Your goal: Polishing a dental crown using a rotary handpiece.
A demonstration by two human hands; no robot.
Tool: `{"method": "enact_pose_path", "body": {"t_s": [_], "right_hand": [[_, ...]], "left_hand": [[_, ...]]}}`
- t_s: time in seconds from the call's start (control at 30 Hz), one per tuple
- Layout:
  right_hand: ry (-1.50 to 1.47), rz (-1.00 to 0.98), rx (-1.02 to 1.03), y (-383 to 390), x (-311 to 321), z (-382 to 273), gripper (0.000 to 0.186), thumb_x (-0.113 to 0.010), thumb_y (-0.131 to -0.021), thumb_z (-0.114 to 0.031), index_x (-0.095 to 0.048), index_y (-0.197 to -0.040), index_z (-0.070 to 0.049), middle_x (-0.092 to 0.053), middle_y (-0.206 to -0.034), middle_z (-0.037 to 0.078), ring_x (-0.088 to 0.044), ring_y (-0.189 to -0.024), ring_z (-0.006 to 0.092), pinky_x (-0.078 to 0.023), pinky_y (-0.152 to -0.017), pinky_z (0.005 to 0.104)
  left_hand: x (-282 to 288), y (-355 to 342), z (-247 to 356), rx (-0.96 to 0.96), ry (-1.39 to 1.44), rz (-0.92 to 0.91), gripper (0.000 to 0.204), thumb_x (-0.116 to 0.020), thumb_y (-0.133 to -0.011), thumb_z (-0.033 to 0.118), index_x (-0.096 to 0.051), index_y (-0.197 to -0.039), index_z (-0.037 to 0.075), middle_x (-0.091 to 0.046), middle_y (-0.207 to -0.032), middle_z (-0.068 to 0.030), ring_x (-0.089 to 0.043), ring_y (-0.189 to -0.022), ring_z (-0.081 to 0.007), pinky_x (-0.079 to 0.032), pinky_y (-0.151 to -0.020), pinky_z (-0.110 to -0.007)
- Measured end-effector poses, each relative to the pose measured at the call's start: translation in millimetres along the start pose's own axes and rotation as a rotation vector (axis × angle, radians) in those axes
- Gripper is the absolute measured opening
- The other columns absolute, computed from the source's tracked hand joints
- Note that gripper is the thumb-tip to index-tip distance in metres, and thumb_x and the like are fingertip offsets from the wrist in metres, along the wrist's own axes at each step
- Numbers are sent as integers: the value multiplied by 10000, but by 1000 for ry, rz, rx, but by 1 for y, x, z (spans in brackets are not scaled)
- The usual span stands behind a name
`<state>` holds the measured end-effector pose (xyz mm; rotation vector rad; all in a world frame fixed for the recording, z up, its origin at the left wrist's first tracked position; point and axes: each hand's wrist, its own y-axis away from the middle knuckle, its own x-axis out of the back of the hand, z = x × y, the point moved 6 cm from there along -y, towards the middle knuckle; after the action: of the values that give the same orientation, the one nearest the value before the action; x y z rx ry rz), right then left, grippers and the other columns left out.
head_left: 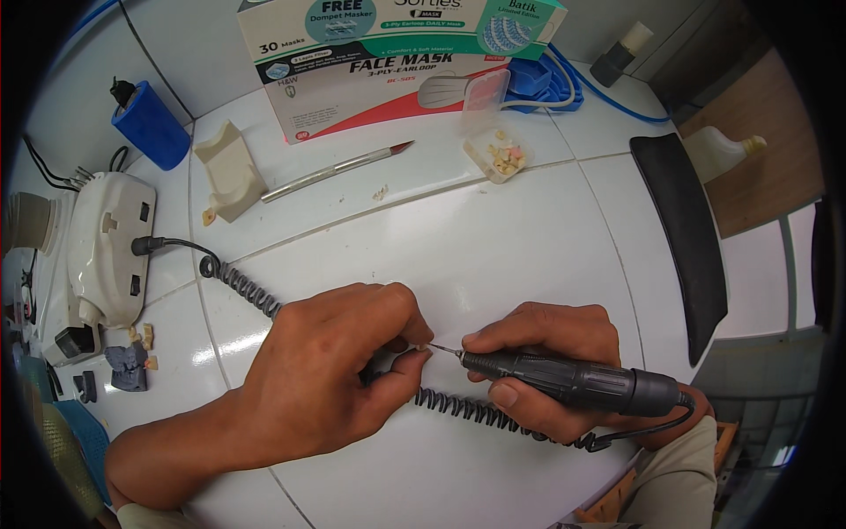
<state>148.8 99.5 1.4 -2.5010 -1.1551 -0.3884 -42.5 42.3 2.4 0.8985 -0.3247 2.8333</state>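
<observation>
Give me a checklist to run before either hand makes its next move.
1. Small pale piece gripped: ok, pinched between the left hand's thumb and index finger.
2. Rotary handpiece in grip: ok, held in the right hand, bit toward the piece.
3. Bit spinning: cannot tell.
4. Coiled cord plugged into the white control box: ok.
5. Cord clear of hands: not ok, it passes beneath the left hand.
6. Craft knife out of the hands: ok, lying beyond them.
</observation>
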Motion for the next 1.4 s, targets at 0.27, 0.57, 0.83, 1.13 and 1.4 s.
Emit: {"method": "enact_pose_path", "body": {"t_s": [0.27,0.57,0.83,1.13,1.4], "right_hand": [[7,-16,8,0,-1,-1,360,-788,-878,-182,-738,-1176,13,-779,-866,153,-775,-716,214,-600,-639,309],[-2,-10,-10,0,0,-1,362,-789,-876,-180,-739,-1175,18,-781,-874,161,-781,-732,217,-606,-655,309],[-8,-3,-24,-1,-1,-2,351,-792,-879,-151,-742,-1182,19,-786,-894,161,-785,-759,219,-610,-679,308],[8,-24,-15,-1,-2,-1,353,-790,-879,-150,-740,-1186,17,-786,-905,161,-783,-763,222,-609,-677,312],[-8,-10,-26,0,-1,0,354,-792,-879,-161,-740,-1181,18,-784,-901,164,-782,-752,223,-606,-668,312]], "left_hand": [[0,0,-1,-8,31,4,168,-782,-829,-51,-647,-916,0,-759,-911,-106,-764,-749,-191,-604,-629,-284],[-1,0,-2,32,29,-8,164,-782,-833,-27,-655,-928,13,-765,-920,-101,-756,-736,-190,-591,-628,-282],[-1,1,-2,30,29,11,168,-788,-831,-18,-666,-939,22,-758,-896,-87,-737,-710,-181,-568,-610,-285],[-1,2,-4,40,19,-7,180,-794,-835,-15,-647,-929,27,-753,-896,-85,-713,-682,-168,-550,-593,-278],[-2,1,-3,26,25,-6,184,-797,-835,-12,-643,-928,24,-753,-900,-91,-721,-693,-180,-554,-601,-284]]}}
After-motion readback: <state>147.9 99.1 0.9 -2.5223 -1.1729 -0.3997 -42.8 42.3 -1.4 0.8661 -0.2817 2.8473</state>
